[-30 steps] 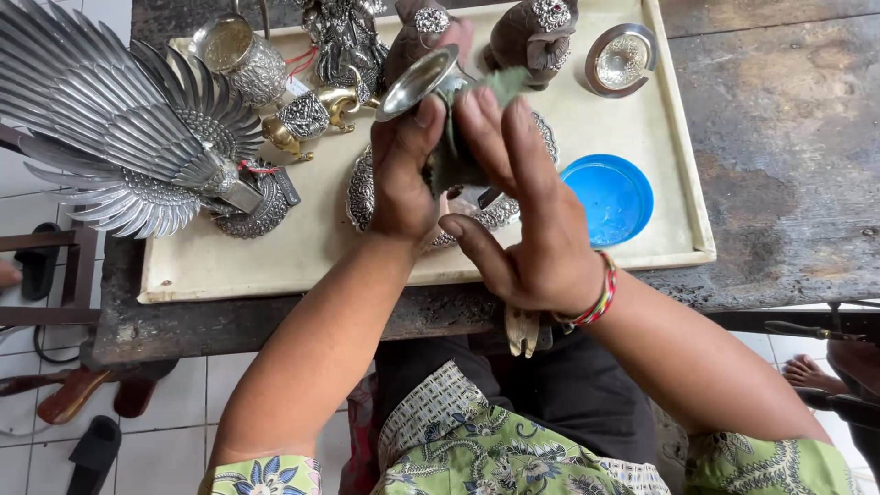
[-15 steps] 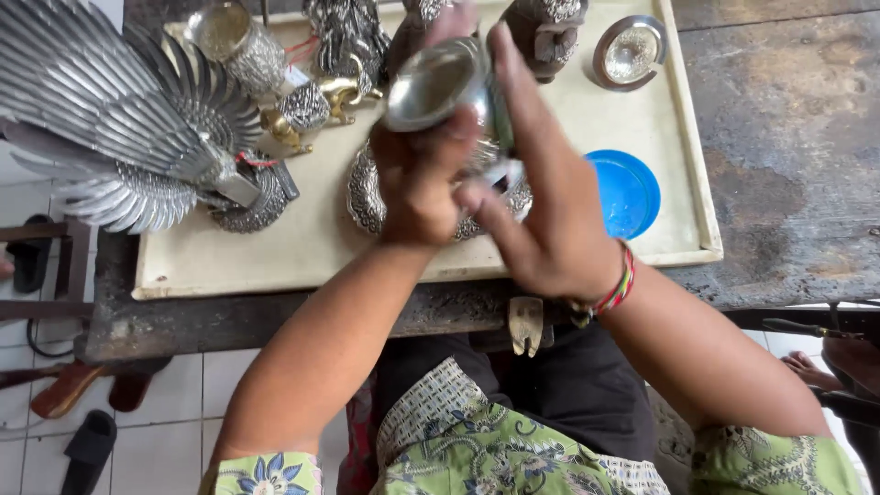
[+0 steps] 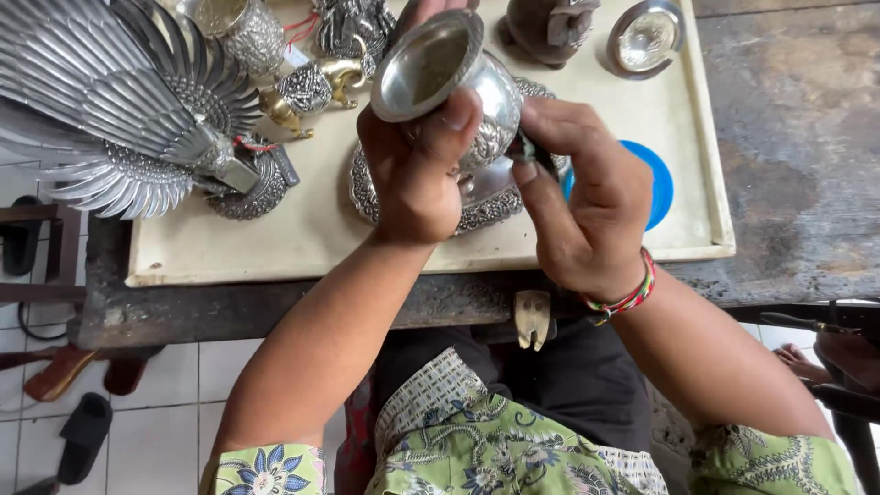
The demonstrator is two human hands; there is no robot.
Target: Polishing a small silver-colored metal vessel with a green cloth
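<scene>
Now the left hand grips the silver cup above the cream tray, mouth tilted towards the camera, while the right hand pinches a dark tool against its embossed side. Finishing work looks underway, not finished.

Worn dark wooden workbench; white tiled floor.

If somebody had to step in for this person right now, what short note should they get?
Left hand: grips a silver cup, tilted, mouth toward the camera, held above an ornate silver plate on the cream tray.
Right hand: presses a small dark tool against the cup's embossed side.
Nearby: silver winged figure, blue disc.
Done or left: cannot tell from the picture.
</scene>
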